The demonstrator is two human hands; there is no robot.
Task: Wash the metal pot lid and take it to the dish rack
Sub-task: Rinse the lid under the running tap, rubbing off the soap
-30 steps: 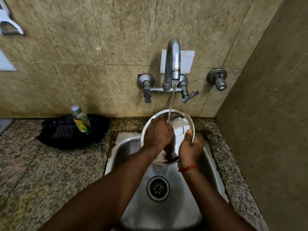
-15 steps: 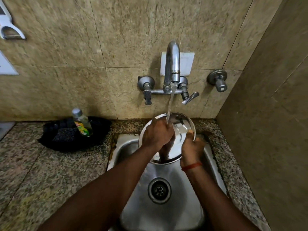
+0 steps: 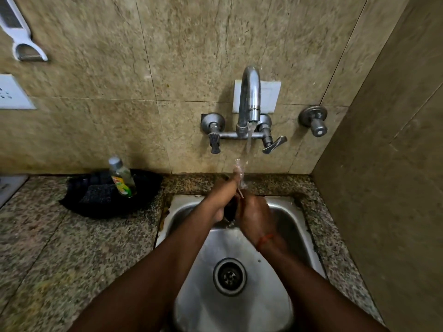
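The tiled wall (image 3: 167, 68) and the speckled table (image 3: 60, 248) fill most of the view, with the steel sink (image 3: 268, 295) set into the table's right end. Both forearms reach in over the basin. On the table to the left lies a dark heap (image 3: 96, 200) with a bottle (image 3: 122, 178) leaning in it. The tap (image 3: 249, 101) runs, and its stream lands on the fingers below.

The left hand (image 3: 223, 200) lies with its fingers stretched up into the water, flat against the lid (image 3: 240, 193). The right hand (image 3: 254, 216) closes in from the other side, its back to the camera; its fingers are hidden, so I cannot tell whether they curl round the rim or only press. The lid itself stands edge-on between the two palms above the back of the basin. Only a thin sliver of its rim shows, wet and splashing.

By my reading the wash is in its rinse stage — water on, no foam to be seen. The rinse is still to finish, the tap is still to be shut, and the lid is still to be carried off; no dish rack is in view
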